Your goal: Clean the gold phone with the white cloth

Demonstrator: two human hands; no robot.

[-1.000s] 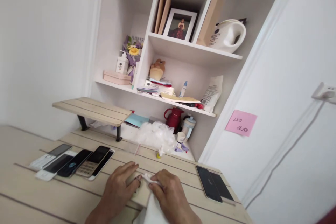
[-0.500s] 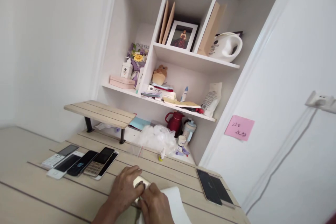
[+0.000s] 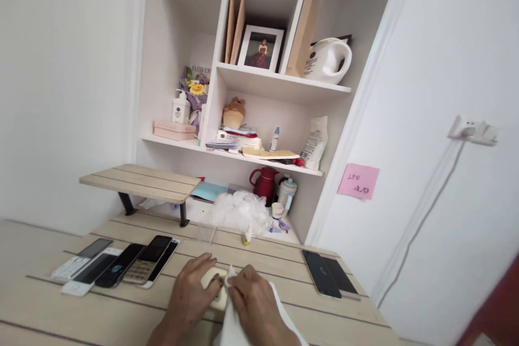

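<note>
We've got a pale cream rounded gadget (image 3: pixel 212 282) on the slatted wooden desk (image 3: pixel 267 258), right at the front. Our left hand (image 3: pixel 188 289) curls its fingers round its side, and our right hand (image 3: pixel 254 297) pinches a white cloth (image 3: pixel 233 330) narrow against it. Its middle is hidden.

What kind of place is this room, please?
Probably a small room in a home, perhaps a bedroom corner: a white built-in shelf unit holds a framed photo and a bouquet, above a wooden desk.
</note>
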